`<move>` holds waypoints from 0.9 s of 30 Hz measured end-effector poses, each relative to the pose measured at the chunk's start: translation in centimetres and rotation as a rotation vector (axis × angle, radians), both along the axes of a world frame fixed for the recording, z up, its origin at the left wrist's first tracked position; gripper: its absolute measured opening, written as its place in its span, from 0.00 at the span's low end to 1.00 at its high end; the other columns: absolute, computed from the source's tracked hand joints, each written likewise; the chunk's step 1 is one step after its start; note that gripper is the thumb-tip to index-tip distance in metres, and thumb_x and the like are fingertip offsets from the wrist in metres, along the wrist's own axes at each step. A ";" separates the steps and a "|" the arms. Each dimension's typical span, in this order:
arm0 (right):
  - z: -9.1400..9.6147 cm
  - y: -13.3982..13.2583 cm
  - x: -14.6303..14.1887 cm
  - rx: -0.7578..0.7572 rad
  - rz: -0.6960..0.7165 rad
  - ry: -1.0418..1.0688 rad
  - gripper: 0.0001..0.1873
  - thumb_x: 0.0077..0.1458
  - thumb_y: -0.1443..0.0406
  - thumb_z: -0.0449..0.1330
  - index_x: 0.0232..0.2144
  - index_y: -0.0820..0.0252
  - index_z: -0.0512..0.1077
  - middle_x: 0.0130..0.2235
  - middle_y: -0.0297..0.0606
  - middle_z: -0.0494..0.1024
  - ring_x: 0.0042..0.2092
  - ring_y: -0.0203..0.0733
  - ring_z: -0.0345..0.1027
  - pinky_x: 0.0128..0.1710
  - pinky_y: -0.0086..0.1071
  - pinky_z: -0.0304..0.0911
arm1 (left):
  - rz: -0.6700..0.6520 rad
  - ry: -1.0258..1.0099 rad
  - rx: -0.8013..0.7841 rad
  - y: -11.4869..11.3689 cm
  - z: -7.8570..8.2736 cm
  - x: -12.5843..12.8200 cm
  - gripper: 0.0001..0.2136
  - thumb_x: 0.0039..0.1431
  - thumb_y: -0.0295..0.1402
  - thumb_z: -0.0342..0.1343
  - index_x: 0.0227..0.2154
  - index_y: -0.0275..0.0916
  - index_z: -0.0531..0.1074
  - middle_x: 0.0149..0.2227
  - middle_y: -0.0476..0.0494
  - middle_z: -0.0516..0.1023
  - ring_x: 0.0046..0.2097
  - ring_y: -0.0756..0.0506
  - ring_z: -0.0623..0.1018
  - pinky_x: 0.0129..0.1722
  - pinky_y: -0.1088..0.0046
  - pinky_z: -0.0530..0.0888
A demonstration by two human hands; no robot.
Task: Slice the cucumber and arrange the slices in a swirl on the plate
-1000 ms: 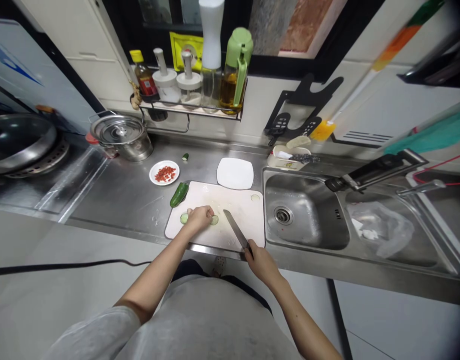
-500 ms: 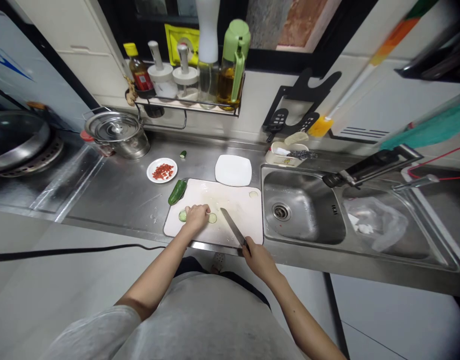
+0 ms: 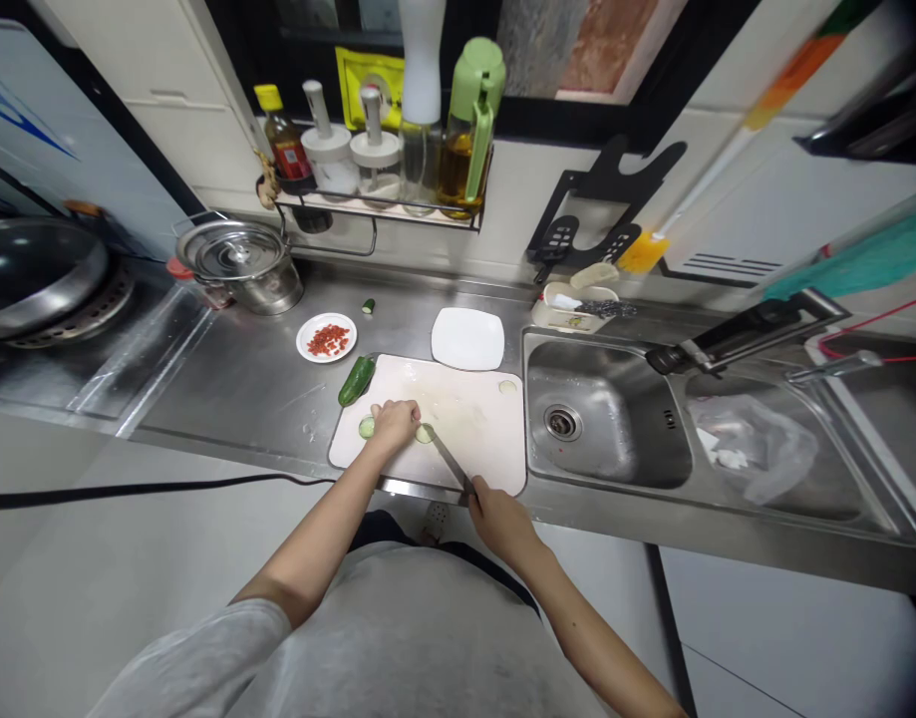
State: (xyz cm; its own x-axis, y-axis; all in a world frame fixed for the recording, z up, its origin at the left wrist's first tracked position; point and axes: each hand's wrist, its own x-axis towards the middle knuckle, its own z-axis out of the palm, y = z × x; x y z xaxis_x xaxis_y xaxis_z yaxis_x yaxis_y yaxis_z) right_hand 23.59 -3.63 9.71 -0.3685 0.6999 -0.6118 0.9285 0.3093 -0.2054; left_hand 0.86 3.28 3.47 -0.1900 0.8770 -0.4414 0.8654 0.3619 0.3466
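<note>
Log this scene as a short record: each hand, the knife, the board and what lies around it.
Left hand: curled over a cucumber piece on the white board
Right hand: gripping the knife by its handle
Knife tip: at a pale green round beside the left hand; contact unclear
Board, far right corner: cucumber slice
Board, far left corner: dark green cucumber
Behind board: squarish white plate
Beyond dark green cucumber: round white plate with red pieces
Right of board: metal sink
</note>
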 end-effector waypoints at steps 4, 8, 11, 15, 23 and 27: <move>0.2 0.0 -0.3 -0.014 -0.001 0.000 0.14 0.65 0.65 0.42 0.48 0.60 0.63 0.39 0.47 0.79 0.42 0.48 0.74 0.34 0.31 0.56 | 0.003 -0.009 0.015 -0.1 0.1 0.0 0.06 0.55 0.32 0.52 0.32 0.44 0.73 0.39 0.45 0.80 0.47 0.39 0.71 0.47 0.59 0.57; 0.6 -0.1 -0.6 -0.028 -0.011 -0.001 0.15 0.65 0.65 0.42 0.49 0.61 0.63 0.39 0.49 0.78 0.42 0.48 0.74 0.34 0.32 0.57 | 0.012 -0.023 0.013 -0.1 0.0 -0.1 0.06 0.55 0.31 0.51 0.32 0.44 0.73 0.38 0.46 0.80 0.47 0.40 0.71 0.47 0.59 0.57; 0.6 -0.2 -0.6 -0.033 -0.018 0.001 0.16 0.65 0.65 0.42 0.50 0.61 0.63 0.39 0.49 0.78 0.42 0.48 0.74 0.35 0.32 0.57 | 0.023 -0.023 0.012 -0.1 -0.1 -0.1 0.06 0.55 0.31 0.51 0.31 0.45 0.73 0.39 0.46 0.80 0.47 0.40 0.71 0.47 0.59 0.57; 0.6 -0.3 -0.7 -0.035 -0.019 0.004 0.15 0.65 0.65 0.42 0.50 0.61 0.62 0.39 0.49 0.78 0.43 0.49 0.74 0.35 0.32 0.57 | 0.026 -0.020 -0.001 0.0 -0.2 -0.2 0.06 0.55 0.32 0.51 0.32 0.45 0.73 0.39 0.45 0.80 0.47 0.40 0.71 0.47 0.59 0.57; 0.7 -0.7 -1.4 -0.037 -0.009 -0.051 0.16 0.65 0.67 0.40 0.50 0.62 0.62 0.38 0.50 0.78 0.42 0.49 0.74 0.36 0.33 0.59 | 0.027 -0.024 -0.006 0.1 -0.5 -0.2 0.07 0.55 0.32 0.52 0.32 0.46 0.74 0.39 0.45 0.80 0.47 0.40 0.72 0.48 0.59 0.57; 0.5 -0.8 -1.7 -0.038 -0.001 -0.067 0.16 0.64 0.70 0.41 0.51 0.63 0.61 0.39 0.51 0.78 0.43 0.51 0.74 0.36 0.35 0.60 | 0.025 -0.025 -0.004 0.1 -0.4 -0.2 0.05 0.54 0.32 0.53 0.32 0.45 0.74 0.39 0.46 0.80 0.47 0.40 0.72 0.48 0.59 0.57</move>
State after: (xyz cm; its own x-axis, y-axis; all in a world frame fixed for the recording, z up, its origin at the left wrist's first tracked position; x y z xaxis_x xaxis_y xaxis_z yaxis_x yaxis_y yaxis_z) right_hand 21.89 -4.46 10.21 -0.3251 0.6762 -0.6611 0.9409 0.3014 -0.1545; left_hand 0.63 3.36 3.09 -0.2004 0.8701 -0.4502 0.8470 0.3848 0.3667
